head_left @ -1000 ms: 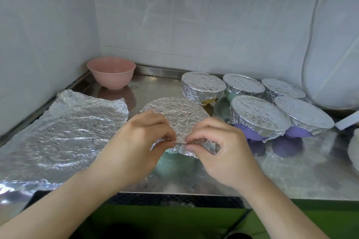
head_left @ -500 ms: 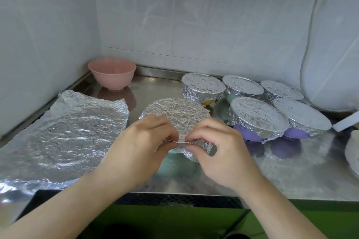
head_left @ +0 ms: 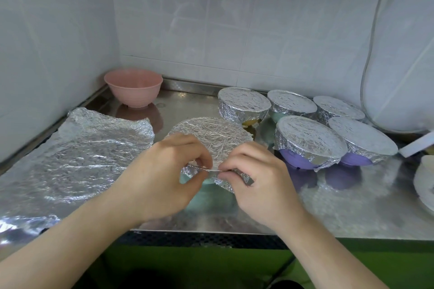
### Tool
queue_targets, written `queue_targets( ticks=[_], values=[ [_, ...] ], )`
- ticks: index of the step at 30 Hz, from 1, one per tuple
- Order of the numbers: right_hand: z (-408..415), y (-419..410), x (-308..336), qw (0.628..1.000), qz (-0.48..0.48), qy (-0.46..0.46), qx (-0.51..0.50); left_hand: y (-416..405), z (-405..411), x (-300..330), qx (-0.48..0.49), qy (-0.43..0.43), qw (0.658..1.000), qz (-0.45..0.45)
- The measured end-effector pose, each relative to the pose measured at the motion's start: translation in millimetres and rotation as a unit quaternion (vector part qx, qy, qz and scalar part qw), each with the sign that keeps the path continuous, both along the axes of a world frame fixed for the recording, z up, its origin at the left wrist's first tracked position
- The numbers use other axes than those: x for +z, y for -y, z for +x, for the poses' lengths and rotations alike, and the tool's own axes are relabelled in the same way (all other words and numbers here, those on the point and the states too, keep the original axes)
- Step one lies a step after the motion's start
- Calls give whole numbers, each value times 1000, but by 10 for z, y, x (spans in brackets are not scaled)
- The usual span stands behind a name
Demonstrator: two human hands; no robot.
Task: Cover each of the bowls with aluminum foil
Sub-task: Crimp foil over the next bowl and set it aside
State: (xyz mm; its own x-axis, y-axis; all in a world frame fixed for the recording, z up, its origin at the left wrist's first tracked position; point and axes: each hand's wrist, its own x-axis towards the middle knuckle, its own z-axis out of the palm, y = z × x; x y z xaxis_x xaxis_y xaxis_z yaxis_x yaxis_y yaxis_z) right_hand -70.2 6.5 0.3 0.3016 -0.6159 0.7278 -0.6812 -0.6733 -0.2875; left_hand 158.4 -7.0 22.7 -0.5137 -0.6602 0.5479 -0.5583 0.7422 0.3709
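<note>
A teal bowl stands at the front of the steel counter, its top covered by a crinkled foil sheet. My left hand and my right hand both pinch the near edge of that foil at the bowl's rim, fingertips almost meeting. Several foil-covered bowls cluster at the right, among them a purple one and another purple one. An uncovered pink bowl sits in the back left corner. A loose foil sheet lies flat on the left.
The steel counter ends in a front edge just below my wrists. Tiled walls close the left and back. A white appliance with a cord stands at the right, and a white dish sits at the right edge.
My fingers have worked along the foil's near edge, folding it down over the rim. Both hands stay in nearly the same place.
</note>
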Motion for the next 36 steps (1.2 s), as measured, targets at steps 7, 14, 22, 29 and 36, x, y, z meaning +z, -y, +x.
queue_targets(
  ticks=[7, 14, 22, 29, 36],
  values=[
    [-45, -49, 7, 999, 49, 13, 7, -4, -90, -120, 28, -5, 997, -73],
    [-18, -29, -29, 1000, 13, -11, -14, 39, -51, -99, 12, -19, 999, -34],
    [51, -17, -8, 1000, 10, 18, -3, 27, -30, -89, 6, -8, 999, -41],
    [-33, -34, 0, 1000, 23, 5, -3, 46, -56, -135, 17, -29, 999, -41],
    [-2, -24, -1, 1000, 14, -4, -12, 50, -27, -83, 14, -32, 999, -7]
  ],
)
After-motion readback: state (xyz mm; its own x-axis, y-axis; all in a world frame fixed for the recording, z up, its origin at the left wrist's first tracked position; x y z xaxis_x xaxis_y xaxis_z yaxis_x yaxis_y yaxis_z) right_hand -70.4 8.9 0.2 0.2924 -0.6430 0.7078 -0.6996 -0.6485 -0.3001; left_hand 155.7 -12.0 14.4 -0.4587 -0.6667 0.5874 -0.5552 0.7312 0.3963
